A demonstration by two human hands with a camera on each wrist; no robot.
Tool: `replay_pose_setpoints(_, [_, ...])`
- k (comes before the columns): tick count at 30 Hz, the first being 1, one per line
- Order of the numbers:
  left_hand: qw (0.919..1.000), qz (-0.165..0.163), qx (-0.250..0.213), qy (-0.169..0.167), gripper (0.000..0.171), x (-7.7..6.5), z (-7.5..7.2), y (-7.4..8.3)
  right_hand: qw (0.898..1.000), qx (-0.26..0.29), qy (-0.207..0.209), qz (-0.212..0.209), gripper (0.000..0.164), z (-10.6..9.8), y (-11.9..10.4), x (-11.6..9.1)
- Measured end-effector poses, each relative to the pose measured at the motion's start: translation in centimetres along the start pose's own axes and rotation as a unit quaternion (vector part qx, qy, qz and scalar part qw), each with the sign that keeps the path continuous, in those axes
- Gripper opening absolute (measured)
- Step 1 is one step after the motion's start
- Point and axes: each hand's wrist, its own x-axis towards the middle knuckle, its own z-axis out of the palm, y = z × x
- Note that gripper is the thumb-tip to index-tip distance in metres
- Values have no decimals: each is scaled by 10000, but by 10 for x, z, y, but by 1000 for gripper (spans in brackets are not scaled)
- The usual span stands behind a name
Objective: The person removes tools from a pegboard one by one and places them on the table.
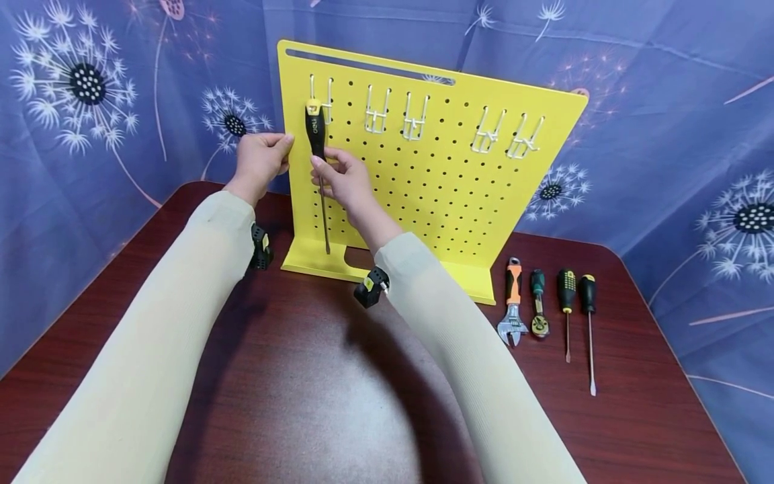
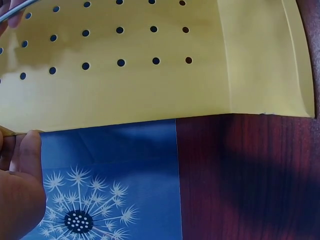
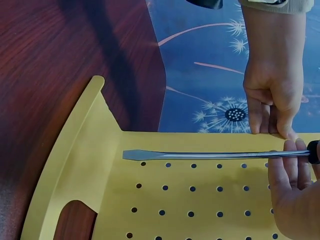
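Note:
A yellow pegboard [image 1: 514,101] stands upright on the table. My left hand [image 1: 261,161] pinches its left edge between thumb and fingers, and the left wrist view shows the fingertips [image 2: 33,145] at that edge. In my right hand [image 1: 352,180] is a flathead screwdriver [image 1: 315,131], held near the bottom of its black handle. The handle points up and the long blade [image 3: 200,155] hangs down in front of the board. Its yellow-capped top overlaps the leftmost white hook [image 1: 330,101] in the head view.
Several more white hooks [image 1: 414,124] line the upper board. To its right on the dark red table [image 1: 290,376] lie an adjustable wrench [image 1: 513,296], a ratchet [image 1: 539,302] and two screwdrivers [image 1: 566,290]. A blue dandelion-print cloth [image 1: 193,60] hangs behind.

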Motion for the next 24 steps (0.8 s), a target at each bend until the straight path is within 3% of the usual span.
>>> replay_pose_setpoints(11, [9999, 16, 95, 53, 38, 0, 0, 0, 9999, -41, -132, 59, 40, 1, 1, -9])
replay_pose_setpoints(24, [9999, 27, 123, 2, 34, -1, -1, 0, 9990, 319, -241, 190, 32, 6, -3, -18])
